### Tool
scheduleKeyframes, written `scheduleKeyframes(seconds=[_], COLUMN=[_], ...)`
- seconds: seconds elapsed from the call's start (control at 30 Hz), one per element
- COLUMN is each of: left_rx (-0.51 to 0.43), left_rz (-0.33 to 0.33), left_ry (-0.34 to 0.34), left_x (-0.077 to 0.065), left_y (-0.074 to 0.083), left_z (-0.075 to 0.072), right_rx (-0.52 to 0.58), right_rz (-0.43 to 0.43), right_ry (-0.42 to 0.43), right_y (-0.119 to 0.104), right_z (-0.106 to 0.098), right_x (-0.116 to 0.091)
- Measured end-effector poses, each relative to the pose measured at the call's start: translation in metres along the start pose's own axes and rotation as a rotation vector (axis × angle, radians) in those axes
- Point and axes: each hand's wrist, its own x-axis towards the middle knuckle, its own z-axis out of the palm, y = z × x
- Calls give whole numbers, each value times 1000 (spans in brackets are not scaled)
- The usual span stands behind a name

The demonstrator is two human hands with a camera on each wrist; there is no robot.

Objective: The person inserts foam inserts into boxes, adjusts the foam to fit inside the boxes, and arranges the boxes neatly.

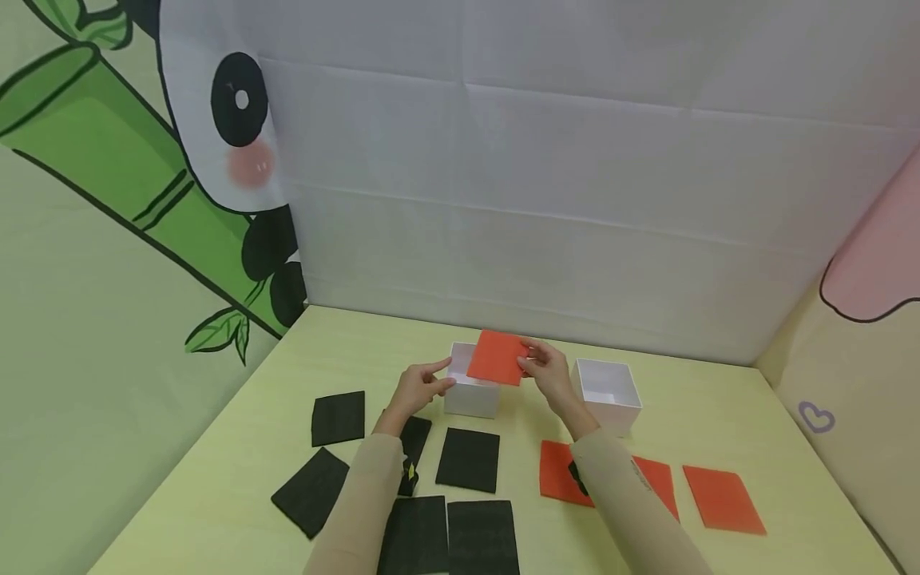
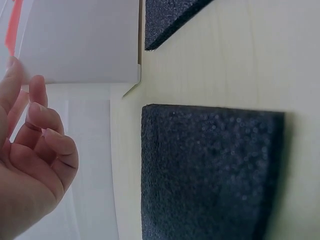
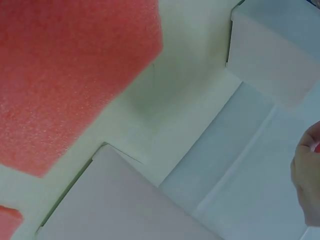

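One orange foam square (image 1: 494,357), pinched by the right hand (image 1: 549,374), is held over a white box (image 1: 470,402); left hand (image 1: 419,389), fingers loose, touches box side. Probably loading; next move calls for lowering, then release.

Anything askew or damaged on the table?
Nothing visibly damaged or spilled. The leftmost black foam piece lies diagonally, while the black piece just beyond it sits squarer; probably just loose layout.
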Motion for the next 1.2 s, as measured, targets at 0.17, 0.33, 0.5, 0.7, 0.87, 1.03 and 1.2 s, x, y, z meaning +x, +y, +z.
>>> scheduleKeyframes(seconds=[0.17,0.33,0.5,0.7,0.87,1.03,1.2], left_rx=[-3,-2,-8,-10,-13,-5,-2], left_rz=[-11,-7,-7,-19,-13,-19,-19], left_ry=[0,-1,-8,-10,-7,-3,-1], left_x=[1,0,1,0,0,-2,-2], left_y=[0,0,0,0,0,-2,-2], left_z=[0,-1,0,-1,-1,0,0], right_rx=[-42,-85,-126,-150,-167,-208,-226], right_rz=[-18,-17,-23,-49,-71,-68,-81], right_ry=[29,39,44,34,11,6,0], right_y=[0,4,7,7,-2,11,11], right_z=[8,17,22,28,32,34,35], right_x=[9,13,13,11,3,6,4])
